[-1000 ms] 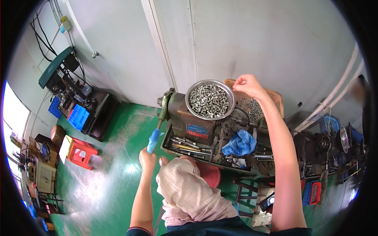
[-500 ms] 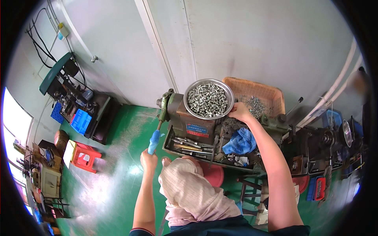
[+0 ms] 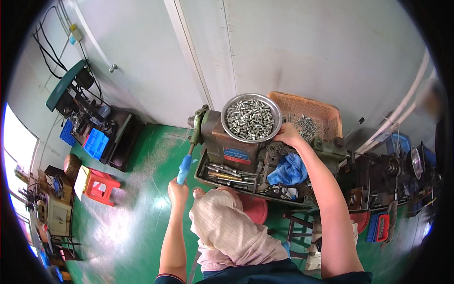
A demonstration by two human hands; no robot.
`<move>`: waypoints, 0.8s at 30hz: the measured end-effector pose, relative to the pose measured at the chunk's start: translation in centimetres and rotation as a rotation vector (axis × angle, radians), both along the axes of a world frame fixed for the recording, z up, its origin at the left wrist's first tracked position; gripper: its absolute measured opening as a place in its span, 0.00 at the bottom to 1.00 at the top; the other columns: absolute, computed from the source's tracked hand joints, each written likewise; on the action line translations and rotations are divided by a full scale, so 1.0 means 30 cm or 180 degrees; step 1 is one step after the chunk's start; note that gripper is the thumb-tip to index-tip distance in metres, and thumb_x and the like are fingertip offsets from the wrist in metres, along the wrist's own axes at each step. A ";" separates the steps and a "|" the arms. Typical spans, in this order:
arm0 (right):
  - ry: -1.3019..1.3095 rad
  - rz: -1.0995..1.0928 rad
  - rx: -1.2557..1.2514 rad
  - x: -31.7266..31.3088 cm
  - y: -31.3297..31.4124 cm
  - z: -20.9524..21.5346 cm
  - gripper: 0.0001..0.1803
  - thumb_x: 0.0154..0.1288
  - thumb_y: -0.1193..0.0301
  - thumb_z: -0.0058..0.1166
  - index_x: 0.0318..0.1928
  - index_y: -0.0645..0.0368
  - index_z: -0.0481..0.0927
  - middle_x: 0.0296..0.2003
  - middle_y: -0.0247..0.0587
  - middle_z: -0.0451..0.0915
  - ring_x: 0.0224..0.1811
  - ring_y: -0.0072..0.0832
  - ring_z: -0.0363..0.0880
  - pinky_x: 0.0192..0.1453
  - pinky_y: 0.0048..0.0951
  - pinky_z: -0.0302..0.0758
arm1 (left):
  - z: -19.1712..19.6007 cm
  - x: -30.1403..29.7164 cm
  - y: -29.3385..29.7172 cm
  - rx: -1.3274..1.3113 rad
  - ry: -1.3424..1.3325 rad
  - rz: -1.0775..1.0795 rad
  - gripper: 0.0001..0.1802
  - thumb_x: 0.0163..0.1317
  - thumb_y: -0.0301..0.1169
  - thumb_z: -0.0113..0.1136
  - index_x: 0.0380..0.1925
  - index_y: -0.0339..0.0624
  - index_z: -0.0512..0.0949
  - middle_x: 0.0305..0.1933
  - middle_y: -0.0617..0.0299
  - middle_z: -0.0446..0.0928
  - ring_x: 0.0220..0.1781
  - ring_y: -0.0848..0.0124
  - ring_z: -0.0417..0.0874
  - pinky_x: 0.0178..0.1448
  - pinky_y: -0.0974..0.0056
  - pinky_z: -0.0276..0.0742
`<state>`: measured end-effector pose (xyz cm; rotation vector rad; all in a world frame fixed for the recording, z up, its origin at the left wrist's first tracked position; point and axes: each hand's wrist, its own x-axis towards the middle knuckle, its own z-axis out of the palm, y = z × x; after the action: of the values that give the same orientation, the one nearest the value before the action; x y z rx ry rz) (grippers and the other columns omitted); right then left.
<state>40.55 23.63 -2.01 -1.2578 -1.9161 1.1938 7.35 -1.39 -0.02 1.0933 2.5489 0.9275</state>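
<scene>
My left hand (image 3: 178, 191) is closed round the lower end of a lever handle (image 3: 184, 169) wrapped in blue material. The lever's metal rod rises to the left end of a small bench machine (image 3: 211, 128). Beside the right rim of a round steel bowl (image 3: 253, 140), my right hand (image 3: 286, 134) has its fingers drawn together. What they pinch, if anything, is too small to make out. Small shiny metal parts (image 3: 249, 118) fill the bowl, which rests on top of the machine. A crumpled blue cloth (image 3: 289, 169) lies just below my right wrist.
An orange plastic basket (image 3: 331, 110) with more metal parts stands behind my right hand. Rods and tools (image 3: 227, 174) lie in the machine's tray. A red stool (image 3: 101, 185) stands on the green floor at left, near another machine (image 3: 78, 102). More equipment (image 3: 392, 170) is at right.
Both hands keep their places, the left on the lever and the right beside the bowl. The view has shifted very slightly; nothing else visibly differs.
</scene>
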 end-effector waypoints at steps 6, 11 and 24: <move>-0.0272 -0.0090 0.0057 -0.017 -0.018 0.026 0.10 0.35 0.74 0.59 0.25 0.63 0.79 0.20 0.39 0.78 0.23 0.25 0.76 0.32 0.23 0.70 | -0.007 0.001 0.000 0.0214 0.0035 0.0003 0.07 0.44 0.25 0.50 0.23 0.36 0.76 0.21 0.45 0.73 0.28 0.53 0.76 0.33 0.59 0.68; -0.0193 -0.0077 0.0130 -0.036 -0.032 0.049 0.11 0.35 0.76 0.58 0.27 0.62 0.79 0.22 0.39 0.78 0.25 0.25 0.76 0.34 0.23 0.70 | -0.012 -0.017 -0.004 0.0016 0.0157 -0.0005 0.08 0.44 0.28 0.51 0.25 0.40 0.77 0.24 0.45 0.74 0.31 0.50 0.75 0.35 0.55 0.69; -0.1982 -0.1264 0.0820 0.276 0.079 0.214 0.09 0.45 0.63 0.53 0.25 0.54 0.80 0.25 0.42 0.77 0.30 0.34 0.76 0.38 0.34 0.71 | -0.003 -0.256 0.046 -0.0673 0.0651 0.0159 0.09 0.43 0.31 0.54 0.26 0.42 0.77 0.27 0.47 0.75 0.34 0.52 0.76 0.37 0.54 0.70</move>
<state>48.84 26.00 4.42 -1.8927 -1.9969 0.3551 -0.35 -0.02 -0.11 1.1166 2.7718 0.5643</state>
